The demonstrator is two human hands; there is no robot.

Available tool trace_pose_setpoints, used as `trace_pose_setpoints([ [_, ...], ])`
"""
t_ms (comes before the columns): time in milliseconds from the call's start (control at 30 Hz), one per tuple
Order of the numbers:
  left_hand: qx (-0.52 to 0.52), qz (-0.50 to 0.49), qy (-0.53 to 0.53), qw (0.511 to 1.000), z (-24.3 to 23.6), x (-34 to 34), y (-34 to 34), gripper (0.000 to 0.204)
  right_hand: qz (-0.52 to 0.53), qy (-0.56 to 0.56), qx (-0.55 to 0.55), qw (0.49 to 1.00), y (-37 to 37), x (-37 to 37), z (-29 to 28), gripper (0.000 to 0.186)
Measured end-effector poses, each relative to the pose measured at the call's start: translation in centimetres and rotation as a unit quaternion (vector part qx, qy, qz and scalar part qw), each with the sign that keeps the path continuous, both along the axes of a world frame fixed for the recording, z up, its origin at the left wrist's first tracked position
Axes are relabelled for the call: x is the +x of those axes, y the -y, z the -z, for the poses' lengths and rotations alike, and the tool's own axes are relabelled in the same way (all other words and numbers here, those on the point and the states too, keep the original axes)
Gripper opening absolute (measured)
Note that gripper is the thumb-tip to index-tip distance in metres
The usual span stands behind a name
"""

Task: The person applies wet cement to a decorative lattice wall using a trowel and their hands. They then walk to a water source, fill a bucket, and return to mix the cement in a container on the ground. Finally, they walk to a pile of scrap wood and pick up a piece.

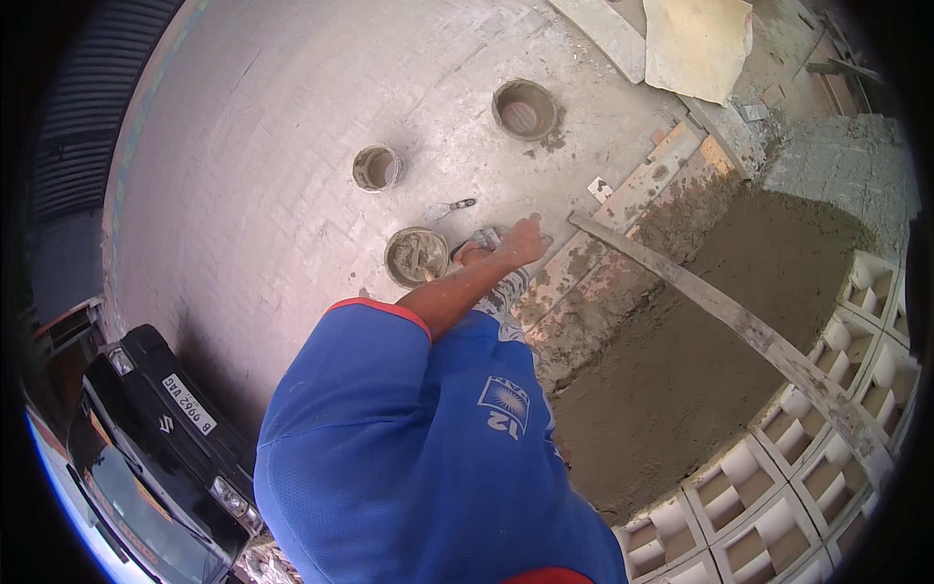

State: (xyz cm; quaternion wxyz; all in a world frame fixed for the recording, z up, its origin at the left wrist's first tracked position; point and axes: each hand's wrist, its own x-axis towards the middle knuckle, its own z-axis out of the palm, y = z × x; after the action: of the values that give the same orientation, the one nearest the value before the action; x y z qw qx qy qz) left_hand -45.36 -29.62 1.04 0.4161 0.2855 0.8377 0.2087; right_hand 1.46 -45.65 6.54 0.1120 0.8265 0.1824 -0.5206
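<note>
My left hand point(522, 243) reaches out past my blue shirt, above the edge of a mortar-spattered strip. Its fingers look curled closed, but what they hold, if anything, is too small and hidden to make out. Right of it, apart from the fingers, lies the end of a long wooden board point(725, 311), which slants across a bed of wet grey mortar point(671, 389). A bucket of mortar point(391, 258) stands left of my forearm. Near that bucket a small trowel point(449, 208) rests on the pale floor. My right hand is out of the picture.
Two more mortar-stained buckets stand farther off, a smaller one point(377, 154) and a larger one point(525, 100). Pale openwork blocks point(749, 477) border the mortar bed at lower right. A black car point(165, 419) is at lower left. Flat slabs point(696, 49) lie at the far right.
</note>
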Motion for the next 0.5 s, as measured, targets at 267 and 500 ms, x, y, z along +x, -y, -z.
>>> trace_pose_setpoints([
  [267,-0.221,-0.377,-0.091,0.895,4.4,-8.1,36.2,0.043,-0.047,-0.068,0.080,0.993,-21.5,-8.4,2.8,0.045],
  [500,-0.299,-0.547,0.136,0.770,1.8,-3.0,43.5,0.043,-0.256,-0.177,0.170,0.935,-29.3,-20.7,4.3,0.028],
])
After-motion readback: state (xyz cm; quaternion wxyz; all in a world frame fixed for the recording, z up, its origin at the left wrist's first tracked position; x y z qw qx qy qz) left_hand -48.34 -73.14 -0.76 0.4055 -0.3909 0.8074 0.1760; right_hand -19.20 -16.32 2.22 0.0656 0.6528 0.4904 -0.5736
